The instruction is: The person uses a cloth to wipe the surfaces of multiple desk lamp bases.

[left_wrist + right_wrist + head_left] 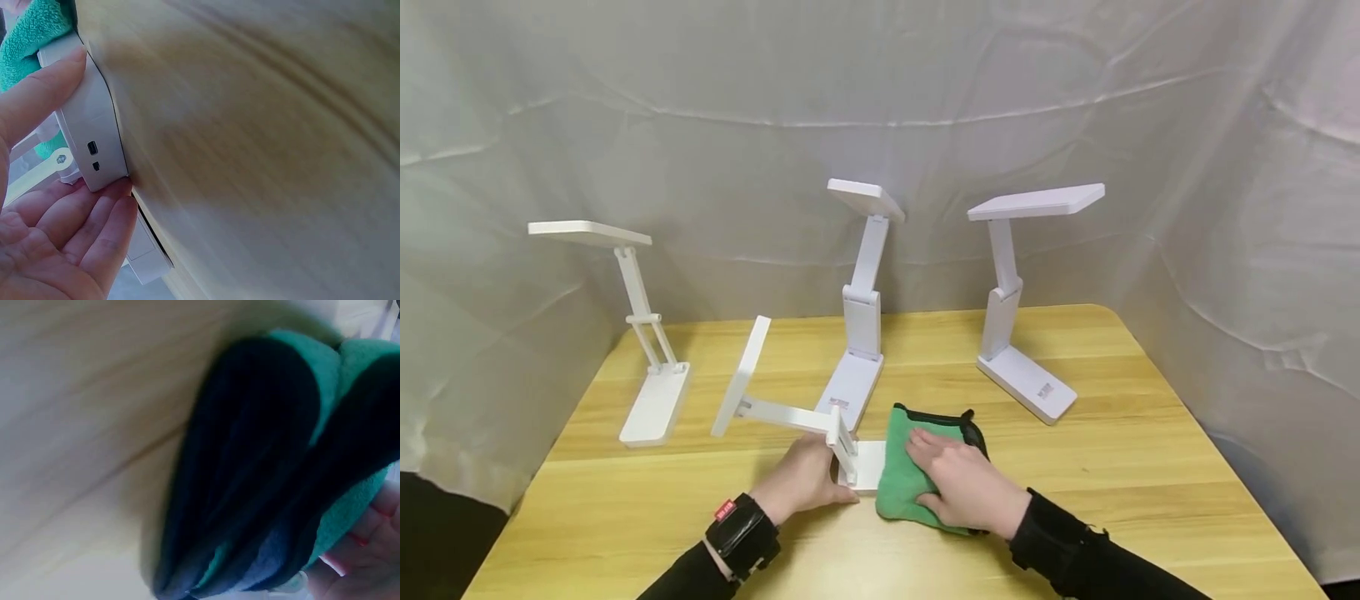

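Note:
My left hand (805, 479) grips the base of a white folding desk lamp (871, 467), thumb along the near side and fingers round the end. Two small ports show on that end in the left wrist view, beside the left hand (69, 237). The lamp's arm (790, 414) leans left, its head panel steeply tilted. My right hand (966, 483) holds a green cloth (902, 467) with black edging over the right end of the base, fingers and thumb bent on it. In the right wrist view, dark folds of the cloth (256, 456) hide the base.
Three more white desk lamps stand unfolded on the wooden table (1112, 475): a left lamp (658, 400), a middle lamp (853, 383) just behind the held one, and a right lamp (1026, 379). Pale fabric (760, 167) hangs behind and at both sides.

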The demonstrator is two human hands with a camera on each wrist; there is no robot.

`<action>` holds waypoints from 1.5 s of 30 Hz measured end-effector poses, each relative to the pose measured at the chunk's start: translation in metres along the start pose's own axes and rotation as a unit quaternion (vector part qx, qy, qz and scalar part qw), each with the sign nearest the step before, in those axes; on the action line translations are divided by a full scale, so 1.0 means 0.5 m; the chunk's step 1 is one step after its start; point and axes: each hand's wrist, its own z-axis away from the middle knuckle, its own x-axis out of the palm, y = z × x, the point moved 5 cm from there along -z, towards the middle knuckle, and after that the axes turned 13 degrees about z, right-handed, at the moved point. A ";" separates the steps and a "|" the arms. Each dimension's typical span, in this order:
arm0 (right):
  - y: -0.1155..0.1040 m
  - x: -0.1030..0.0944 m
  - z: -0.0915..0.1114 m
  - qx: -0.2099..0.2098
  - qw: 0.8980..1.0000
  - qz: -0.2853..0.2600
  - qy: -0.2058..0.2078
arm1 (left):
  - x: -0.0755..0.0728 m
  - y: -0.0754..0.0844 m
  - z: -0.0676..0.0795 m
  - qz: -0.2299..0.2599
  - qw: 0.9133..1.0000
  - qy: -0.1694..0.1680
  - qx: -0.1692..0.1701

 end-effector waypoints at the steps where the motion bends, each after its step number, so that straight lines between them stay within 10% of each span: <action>1: -0.006 0.001 -0.003 -0.010 1.000 0.005 0.004 | 0.000 0.000 0.000 0.002 1.000 0.000 0.000; 7: -0.015 0.001 0.025 -0.044 0.998 -0.023 0.039 | 0.002 0.003 0.004 0.005 1.000 -0.001 -0.001; 16: 0.015 -0.007 0.026 0.031 0.999 -0.014 0.021 | -0.004 0.006 -0.001 -0.005 1.000 0.002 0.007; 23: -0.019 -0.003 0.008 -0.027 0.998 0.033 0.040 | -0.002 0.006 0.001 0.001 1.000 -0.004 -0.004; 30: 0.010 -0.002 0.058 -0.018 0.996 -0.047 0.079 | -0.001 0.008 -0.001 0.003 1.000 -0.010 -0.001; 45: 0.060 0.004 -0.026 0.065 0.991 -0.114 -0.020 | -0.004 0.008 0.000 -0.006 1.000 -0.008 -0.004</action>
